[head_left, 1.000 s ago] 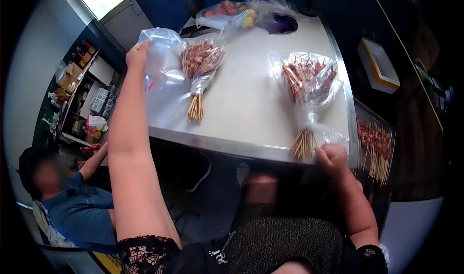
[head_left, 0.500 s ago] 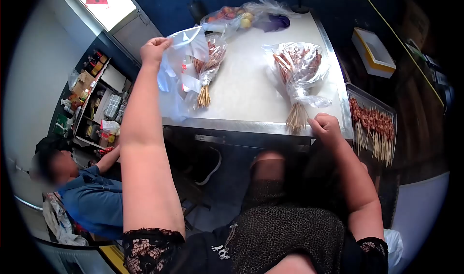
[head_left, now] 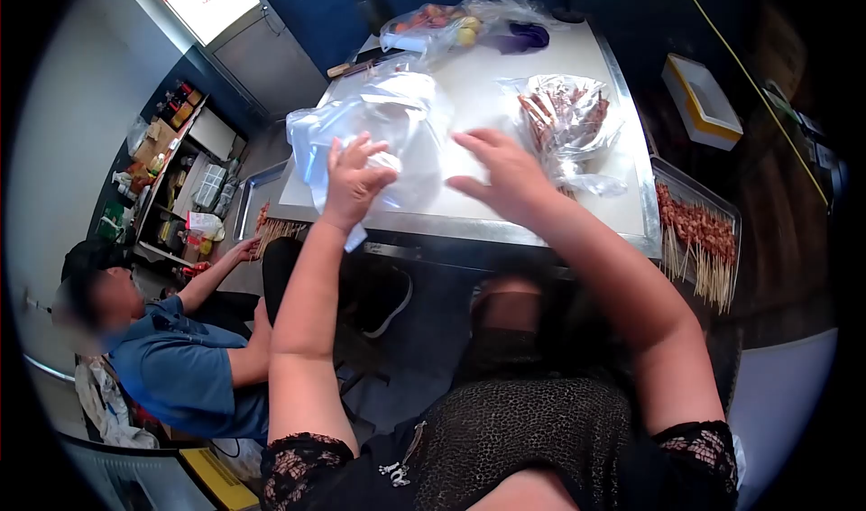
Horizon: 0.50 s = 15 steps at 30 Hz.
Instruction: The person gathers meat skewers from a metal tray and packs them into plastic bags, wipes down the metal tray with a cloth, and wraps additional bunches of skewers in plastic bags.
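A translucent plastic bag (head_left: pixel 316 132) lies spread in folds on the left part of the white table (head_left: pixel 424 200). My left hand (head_left: pixel 354 184) is over the bag's near side with its fingers apart; whether it touches the film is hard to see. To the right of the bag, my right hand (head_left: pixel 505 170) hovers over the table, fingers stretched out and holding nothing. Just beyond that hand lies a bundle of meat skewers (head_left: pixel 568 114) wrapped in clear plastic. My right hand and forearm cover most of its sticks. The other wrapped bundle is hidden beneath the bag.
Bagged fruit (head_left: pixel 442 28) and a purple item (head_left: pixel 528 37) are at the table's back. A tray of meat skewers (head_left: pixel 699 231) is on the right, below a yellow-and-white box (head_left: pixel 704 101). A person (head_left: pixel 180 349) sits at left, one hand at skewers (head_left: pixel 275 231) on another tray.
My left hand has come down and right from holding the bag up, and the bag now lies spread. My right hand has moved up and left, away from the right bundle's sticks.
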### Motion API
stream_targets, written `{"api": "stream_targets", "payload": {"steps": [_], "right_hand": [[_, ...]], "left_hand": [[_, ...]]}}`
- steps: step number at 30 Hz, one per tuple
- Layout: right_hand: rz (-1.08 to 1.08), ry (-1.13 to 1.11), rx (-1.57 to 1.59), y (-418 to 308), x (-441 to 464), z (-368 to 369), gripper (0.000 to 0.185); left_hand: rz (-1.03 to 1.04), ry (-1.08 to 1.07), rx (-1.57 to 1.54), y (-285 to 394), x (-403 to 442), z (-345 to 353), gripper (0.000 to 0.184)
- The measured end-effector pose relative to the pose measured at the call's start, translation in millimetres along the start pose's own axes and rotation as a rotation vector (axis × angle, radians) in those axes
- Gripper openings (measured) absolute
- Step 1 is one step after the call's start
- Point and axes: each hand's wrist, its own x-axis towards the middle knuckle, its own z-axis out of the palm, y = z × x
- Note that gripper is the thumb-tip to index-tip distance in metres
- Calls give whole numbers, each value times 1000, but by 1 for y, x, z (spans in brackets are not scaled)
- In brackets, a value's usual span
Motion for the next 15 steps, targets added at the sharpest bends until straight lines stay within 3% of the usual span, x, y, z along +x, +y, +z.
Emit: {"api": "stream_targets", "payload": {"steps": [3,4,5,6,7,8,9,10,12,15], "right_hand": [[-13,-11,-164,4,36,70,61],[-31,-44,-255,6,42,85,53],[-49,-78,-346,13,46,97,46],[-62,-202,-385,17,50,97,24],[-62,-208,-382,20,53,97,24],[11,-227,-320,24,55,97,19],[86,-247,-260,29,53,97,16],[119,-155,-171,23,47,83,19],[164,-174,-188,15,48,60,24],[172,-215,-240,11,48,48,27]], "left_hand": [[-37,6,-102,16,-3,2,4],[1,-44,-93,11,-5,1,17],[-4,-47,-91,8,-8,1,17],[-62,0,-164,9,-7,-2,35],[-122,47,-239,8,-8,-3,53],[-175,4,-173,-14,-20,3,100],[-181,2,-178,-25,-28,5,100],[-344,-87,-143,-32,-35,7,111],[-578,-282,-63,-45,-44,14,129],[-633,-378,-95,-55,-33,23,128]]}}
